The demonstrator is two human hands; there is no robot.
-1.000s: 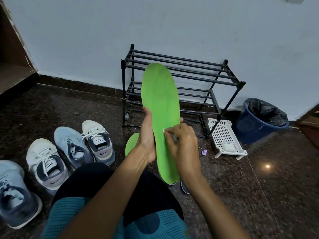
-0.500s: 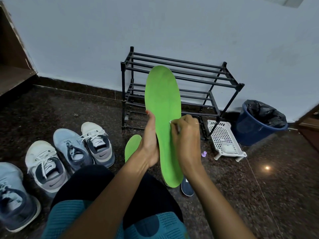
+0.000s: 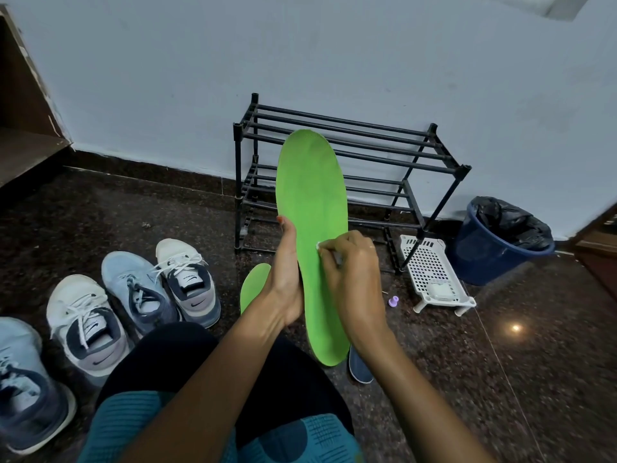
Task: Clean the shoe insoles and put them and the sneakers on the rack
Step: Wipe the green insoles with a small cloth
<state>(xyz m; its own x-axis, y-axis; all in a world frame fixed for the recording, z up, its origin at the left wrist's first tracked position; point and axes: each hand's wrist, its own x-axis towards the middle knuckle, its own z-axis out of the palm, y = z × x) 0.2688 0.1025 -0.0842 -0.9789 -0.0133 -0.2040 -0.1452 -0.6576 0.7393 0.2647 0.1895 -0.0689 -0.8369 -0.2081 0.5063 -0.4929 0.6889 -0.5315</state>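
Left hand (image 3: pixel 287 289) grips long green foam insole (image 3: pixel 310 195) before black tubular rack (image 3: pixel 237 168); right hand (image 3: pixel 354 272) pinches small white wad (image 3: pixel 319 246) against it.

Blue lined bin (image 3: pixel 480 262), white perforated tray (image 3: pixel 434 269), small purple object (image 3: pixel 394 301)

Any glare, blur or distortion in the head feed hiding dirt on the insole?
Head view: held insole evenly lit, sharp; one small glare spot on the floor at right; right hand and white wipe slightly blurred; wide-angle lens stretches the frame edges.
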